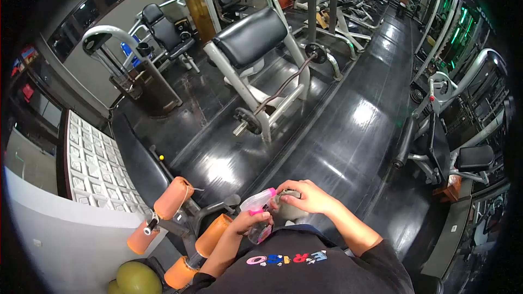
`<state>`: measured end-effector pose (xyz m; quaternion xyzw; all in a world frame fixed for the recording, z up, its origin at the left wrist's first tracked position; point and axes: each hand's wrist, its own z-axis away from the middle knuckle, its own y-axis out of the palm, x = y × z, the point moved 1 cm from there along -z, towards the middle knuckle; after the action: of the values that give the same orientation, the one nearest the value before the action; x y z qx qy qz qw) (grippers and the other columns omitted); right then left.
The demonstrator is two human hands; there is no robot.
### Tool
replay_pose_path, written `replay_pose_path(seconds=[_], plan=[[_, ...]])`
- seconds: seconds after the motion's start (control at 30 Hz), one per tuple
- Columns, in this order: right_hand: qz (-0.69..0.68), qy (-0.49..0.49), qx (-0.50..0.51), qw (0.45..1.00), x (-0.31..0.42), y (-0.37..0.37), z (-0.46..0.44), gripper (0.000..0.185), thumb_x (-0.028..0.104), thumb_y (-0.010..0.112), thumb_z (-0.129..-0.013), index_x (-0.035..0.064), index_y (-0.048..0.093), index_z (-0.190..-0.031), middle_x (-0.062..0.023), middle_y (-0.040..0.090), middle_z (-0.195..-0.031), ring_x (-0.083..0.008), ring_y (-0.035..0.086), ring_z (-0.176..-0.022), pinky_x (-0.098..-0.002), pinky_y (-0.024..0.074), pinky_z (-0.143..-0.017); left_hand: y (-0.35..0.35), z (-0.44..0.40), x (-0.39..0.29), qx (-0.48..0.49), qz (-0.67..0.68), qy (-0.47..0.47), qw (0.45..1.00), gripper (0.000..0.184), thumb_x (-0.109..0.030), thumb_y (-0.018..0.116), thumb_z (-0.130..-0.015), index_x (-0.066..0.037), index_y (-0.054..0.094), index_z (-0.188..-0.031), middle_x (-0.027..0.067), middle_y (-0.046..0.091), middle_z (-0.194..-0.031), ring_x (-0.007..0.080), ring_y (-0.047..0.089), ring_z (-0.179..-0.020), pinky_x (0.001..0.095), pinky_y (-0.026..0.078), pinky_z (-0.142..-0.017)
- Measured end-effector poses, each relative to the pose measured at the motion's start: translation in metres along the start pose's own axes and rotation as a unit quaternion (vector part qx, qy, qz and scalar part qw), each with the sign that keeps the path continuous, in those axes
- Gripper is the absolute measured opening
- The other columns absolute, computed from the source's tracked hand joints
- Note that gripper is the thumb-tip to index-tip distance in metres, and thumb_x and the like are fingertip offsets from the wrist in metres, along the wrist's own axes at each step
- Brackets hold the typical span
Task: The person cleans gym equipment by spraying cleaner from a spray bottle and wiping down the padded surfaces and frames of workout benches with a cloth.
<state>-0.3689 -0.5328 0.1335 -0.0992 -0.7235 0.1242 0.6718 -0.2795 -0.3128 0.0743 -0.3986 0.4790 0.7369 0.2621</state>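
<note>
My left hand point(249, 222) is wrapped round a clear spray bottle point(259, 202) with a pink nozzle, held upright close to my body. Beside it, my right hand point(309, 197) grips a greyish cloth point(287, 210), which hangs below the fingers. The nozzle's pink tip is right by the cloth; whether they touch I cannot tell. Just left of my left forearm is a bench with orange foam rollers point(173, 197) and a long black pad point(143, 158).
Ahead stands a preacher curl bench point(248, 38) with a curved barbell point(286, 88) across its front. A weight machine point(144, 84) is at the left, another seated machine point(430, 141) at the right. Green balls point(138, 279) lie lower left. Black rubber flooring point(332, 147) runs between.
</note>
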Motion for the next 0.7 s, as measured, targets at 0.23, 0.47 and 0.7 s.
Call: replay_pose_path(seconds=[0.23,0.47,0.7], plan=[[0.067,0.001,-0.034,0.997,0.007,-0.061,-0.034,0.043,0.022,0.064,-0.089,0.0087,0.054,-0.129,-0.0160,0.070,-0.102,-0.0362,0.067,-0.096,-0.0415,0.0520,-0.082,0.004,-0.079,-0.047,-0.042,-0.038,-0.016,0.998,0.050,-0.023,0.073,-0.080,-0.003,0.054,-0.121,0.0063,0.060,-0.110,0.0147,0.064,-0.083,0.0302,0.052,-0.075],[0.168,0.060,-0.206,0.962,-0.038,-0.100,-0.056,0.040,0.019,0.072,-0.083,0.0085,0.058,-0.118,-0.0124,0.065,-0.110,-0.0331,0.065,-0.096,-0.0405,0.0511,-0.083,-0.014,-0.178,-0.099,0.057,-0.085,-0.010,0.995,0.045,-0.016,0.069,-0.085,-0.003,0.053,-0.125,0.0045,0.061,-0.109,0.0115,0.063,-0.084,0.0271,0.051,-0.074],[0.126,0.065,-0.281,0.949,-0.048,-0.160,-0.101,0.037,0.017,0.071,-0.080,0.0100,0.061,-0.115,-0.0095,0.064,-0.102,-0.0278,0.065,-0.093,-0.0364,0.0516,-0.080,-0.041,-0.277,-0.143,0.182,-0.093,-0.078,0.976,0.068,-0.015,0.069,-0.086,-0.005,0.039,-0.146,0.0006,0.060,-0.111,0.0087,0.056,-0.085,0.0247,0.050,-0.073]])
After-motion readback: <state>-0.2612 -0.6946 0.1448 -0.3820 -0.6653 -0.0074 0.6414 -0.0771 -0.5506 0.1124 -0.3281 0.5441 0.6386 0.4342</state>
